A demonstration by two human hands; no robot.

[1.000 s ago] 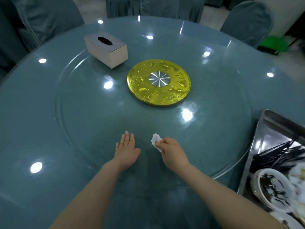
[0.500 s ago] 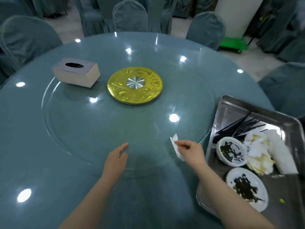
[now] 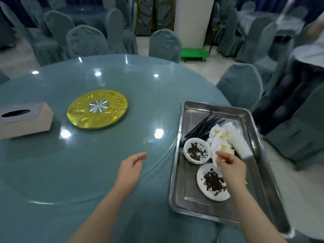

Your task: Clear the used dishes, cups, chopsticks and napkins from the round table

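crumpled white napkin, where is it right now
Head view, right side: the crumpled white napkin is pinched in the right hand above the steel tray, between its two dirty white dishes.

Broad open stretch of blue-green glass tabletop (image 3: 87, 163) from 6 to 10 o'clock, free for a hand to sweep. At 11 o'clock, blocked by a low round gold disc with a silver centre (image 3: 97, 109); at 10 o'clock, by a rectangular silver tissue box (image 3: 22, 120). At 3 o'clock, raised rim of a rectangular steel tray (image 3: 177, 172); inside, crowded by black chopsticks (image 3: 201, 127), crumpled white napkins (image 3: 217, 139), two soiled white dishes (image 3: 196, 150). Bare tray floor along the left wall and the near end.
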